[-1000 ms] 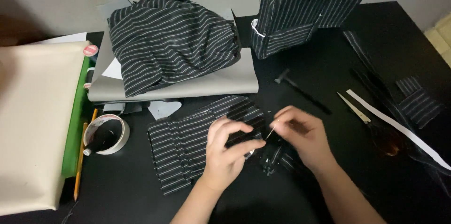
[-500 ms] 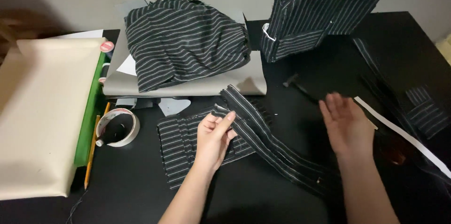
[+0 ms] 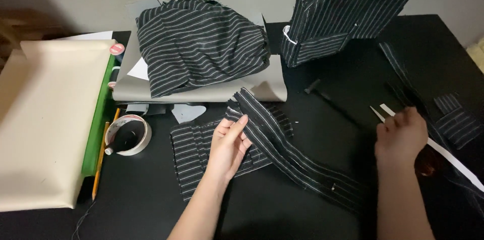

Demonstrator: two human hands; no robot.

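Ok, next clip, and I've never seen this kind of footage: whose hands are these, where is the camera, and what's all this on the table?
The camera sits on a person's head and looks down at their own bare hands over a black table. The left hand rests flat on a long pinstriped fabric strip that lies across a flat striped piece. The right hand reaches toward a white paper strip and grips nothing visible. Also there: a tape roll, a pencil, a bundled striped cloth and a striped bag-like form.
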